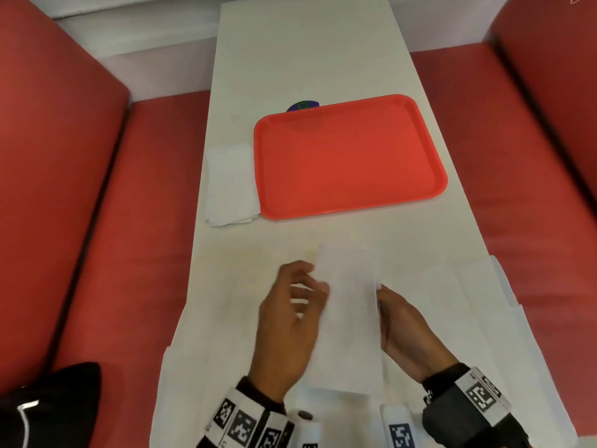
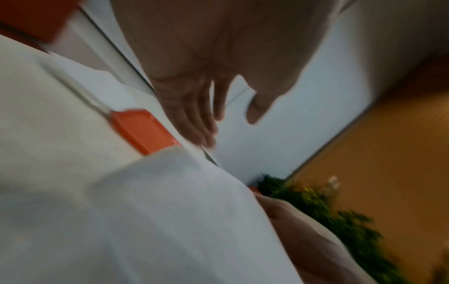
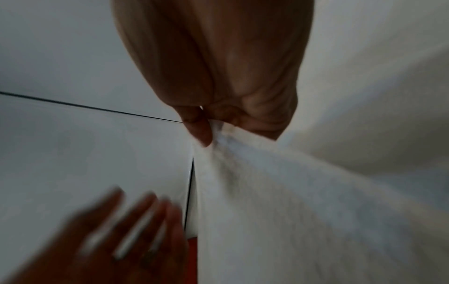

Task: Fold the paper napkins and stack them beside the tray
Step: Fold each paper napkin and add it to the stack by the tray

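Note:
A white paper napkin [image 1: 349, 315] hangs lifted over the near part of the table, a long folded strip. My right hand [image 1: 382, 294] pinches its right edge; the right wrist view shows thumb and fingers [image 3: 199, 132] closed on the napkin [image 3: 279, 201]. My left hand [image 1: 310, 286] hovers just left of the napkin with fingers spread and loose, holding nothing; in the left wrist view the left hand [image 2: 218, 123] is blurred above the napkin [image 2: 170, 211]. A stack of folded napkins [image 1: 231, 185] lies against the left side of the red tray [image 1: 349, 156].
More unfolded white napkins [image 1: 484, 302] lie spread over the near table [image 1: 307, 53] to both sides of my hands. Red bench seats [image 1: 145, 221] flank the narrow white table. A small dark blue object [image 1: 302, 106] peeks out behind the tray. A black item [image 1: 48, 405] sits at bottom left.

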### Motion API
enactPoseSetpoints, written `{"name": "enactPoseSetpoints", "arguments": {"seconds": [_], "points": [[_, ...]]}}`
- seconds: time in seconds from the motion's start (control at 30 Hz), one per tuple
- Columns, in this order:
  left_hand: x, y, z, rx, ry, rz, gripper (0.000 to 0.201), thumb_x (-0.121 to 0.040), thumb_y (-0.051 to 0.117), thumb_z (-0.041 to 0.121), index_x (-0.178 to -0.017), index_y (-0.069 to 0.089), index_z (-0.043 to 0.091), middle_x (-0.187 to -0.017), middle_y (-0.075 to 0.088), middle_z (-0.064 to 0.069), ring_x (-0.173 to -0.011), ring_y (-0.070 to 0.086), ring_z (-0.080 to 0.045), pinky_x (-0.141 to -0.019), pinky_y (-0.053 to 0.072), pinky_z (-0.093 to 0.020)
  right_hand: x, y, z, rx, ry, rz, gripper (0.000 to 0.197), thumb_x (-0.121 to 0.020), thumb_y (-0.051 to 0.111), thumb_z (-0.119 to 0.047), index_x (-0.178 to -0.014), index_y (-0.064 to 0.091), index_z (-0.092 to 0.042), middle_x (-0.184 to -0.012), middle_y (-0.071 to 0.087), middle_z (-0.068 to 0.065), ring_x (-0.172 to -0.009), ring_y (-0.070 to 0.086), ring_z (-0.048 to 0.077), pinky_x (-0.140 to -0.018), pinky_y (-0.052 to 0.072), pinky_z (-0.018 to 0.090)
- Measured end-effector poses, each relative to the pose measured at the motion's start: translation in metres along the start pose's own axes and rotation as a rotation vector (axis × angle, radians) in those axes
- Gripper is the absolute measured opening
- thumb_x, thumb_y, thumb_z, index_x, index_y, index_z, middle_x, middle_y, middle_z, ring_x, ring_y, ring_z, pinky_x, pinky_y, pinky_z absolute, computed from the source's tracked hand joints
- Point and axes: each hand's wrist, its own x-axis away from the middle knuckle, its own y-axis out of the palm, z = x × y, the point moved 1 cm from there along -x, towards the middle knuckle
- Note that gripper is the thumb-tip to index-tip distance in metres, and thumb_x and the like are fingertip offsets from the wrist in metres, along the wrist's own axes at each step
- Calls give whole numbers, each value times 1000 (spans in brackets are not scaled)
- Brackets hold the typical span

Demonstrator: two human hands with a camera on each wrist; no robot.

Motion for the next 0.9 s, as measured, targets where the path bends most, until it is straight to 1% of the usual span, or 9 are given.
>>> {"name": "enactPoseSetpoints", "arguments": {"seconds": [0.07,0.2,0.27,0.37,0.5,0.6,0.73,0.83,0.9], "points": [[-11,-13,-18,-14,-114,87,17,-93,63,26,-109,58,27,-95,65,7,-83,63,-5,-70,49,-14,-6,4,3,-55,35,-6,37,-105,35,-18,-115,69,-7,-106,74,9,-87,72,19,-71,58,30],[-24,-27,-35,99,-304,-127,12,-96,58,32,-93,65,23,-81,67,17,-71,60,3,-64,45,-14,-23,22,9,-40,62,-39,36,-104,35,-15,-111,69,-6,-106,73,13,-86,71,21,-69,57,31],[-40,-36,-37,143,-290,-123,16,-96,61,28,-88,66,15,-76,68,12,-69,59,2,-62,43,-13,-34,34,10,-15,63,-48,37,-101,34,-13,-115,67,-7,-108,73,14,-88,69,25,-71,55,36],[-90,-61,-48,90,-207,36,19,-94,66,27,-91,66,8,-89,72,-8,-79,63,-10,-74,51,-27,-46,45,8,83,23,-56,41,-98,30,-13,-119,66,-11,-100,68,15,-75,63,31,-64,55,39],[-180,-106,-53,81,-111,197,19,-90,70,34,-94,66,16,-85,66,2,-77,58,-11,-75,48,-32,-51,46,6,240,-56,-6,41,-99,27,-3,-111,66,-6,-97,69,24,-77,69,46,-61,58,41],[-243,-131,-58,44,-50,288,24,-91,68,31,-101,65,9,-83,65,2,-72,57,-9,-72,50,-32,-53,38,15,304,-36,100,39,-100,30,-3,-104,68,-7,-92,70,23,-66,69,41,-50,54,36],[-294,-139,-80,-150,-150,295,34,-89,65,41,-105,67,11,-90,71,-5,-89,66,-26,-84,56,-43,-50,27,29,368,-48,185,31,-85,48,-19,-104,69,-7,-86,71,17,-58,65,35,-43,46,31],[-306,-132,-99,-304,-229,304,33,-93,63,36,-111,64,9,-102,68,-9,-113,53,-31,-82,39,-28,-46,25,35,483,-78,204,35,-100,37,3,-104,69,-9,-83,70,13,-56,62,29,-44,41,32],[-303,-128,-105,-365,-275,324,32,-93,64,37,-111,60,11,-113,64,-12,-105,49,-28,-78,34,-28,-43,25,37,576,-98,219,49,-97,29,12,-102,70,-13,-83,70,10,-56,61,26,-47,39,32]]}}
